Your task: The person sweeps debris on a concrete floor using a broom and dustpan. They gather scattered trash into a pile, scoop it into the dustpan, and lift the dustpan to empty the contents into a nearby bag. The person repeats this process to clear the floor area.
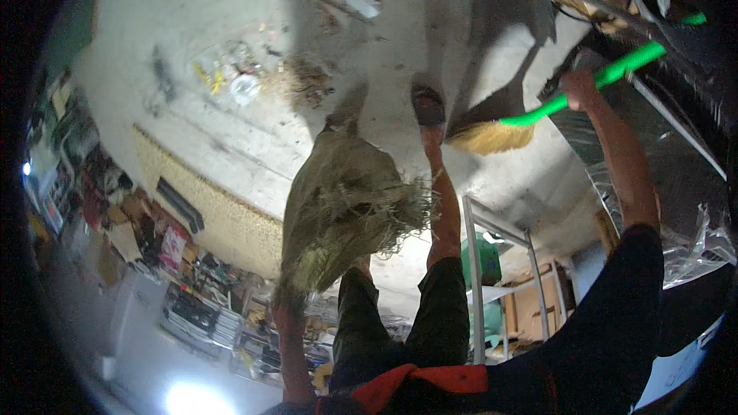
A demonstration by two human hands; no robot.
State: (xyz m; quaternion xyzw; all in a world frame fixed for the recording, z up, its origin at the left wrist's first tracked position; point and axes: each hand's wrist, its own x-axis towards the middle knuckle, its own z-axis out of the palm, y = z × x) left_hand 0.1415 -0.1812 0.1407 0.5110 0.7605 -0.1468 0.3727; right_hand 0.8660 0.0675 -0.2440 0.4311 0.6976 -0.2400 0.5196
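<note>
My right hand (576,91) is closed round the bright green handle of a broom (615,68), whose straw head (490,137) is low over the pale floor beside my dark-shod foot (427,105). My left hand (289,306) grips the narrow end of a dirty greenish sack (330,215) with frayed, stringy edges; the sack hangs in front of my legs and partly hides my fingers. Left of the broom, small litter and a pile of debris (304,84) lie on the floor.
A long speckled board (231,211) lies at the left, with heaped clutter (154,250) beyond. A metal frame (473,246) and green container (484,253) stand right of my legs. Dark plastic-wrapped objects (684,230) line the right side. More debris (361,4) lies at the top.
</note>
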